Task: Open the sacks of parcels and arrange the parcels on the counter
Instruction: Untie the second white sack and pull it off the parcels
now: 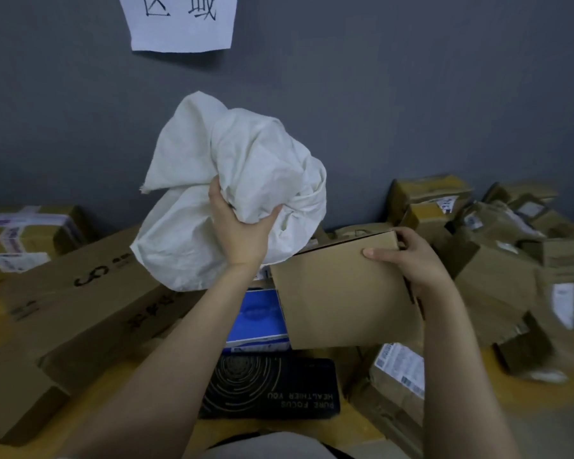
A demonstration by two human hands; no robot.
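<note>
Two forearms point(166, 376) are extending forward. The left hand point(242, 233) is clenching one crumpled white sack point(232, 154), lifted above the counter point(524, 395). The right hand point(411, 256) is gripping one plain cardboard parcel point(338, 299) at its far corner. One black box point(279, 389), one blue box point(262, 316) and one long carton point(80, 303) are lying below.

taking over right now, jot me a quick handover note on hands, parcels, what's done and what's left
Left hand: grips the crumpled white sack, lifted above the counter.
Right hand: holds a plain brown box by its far right corner, tilted over the blue box.
Done: many parcels already lie out, with a loose pile at right.
Left: put the sack aside, set the box down, tidy the pile.
</note>
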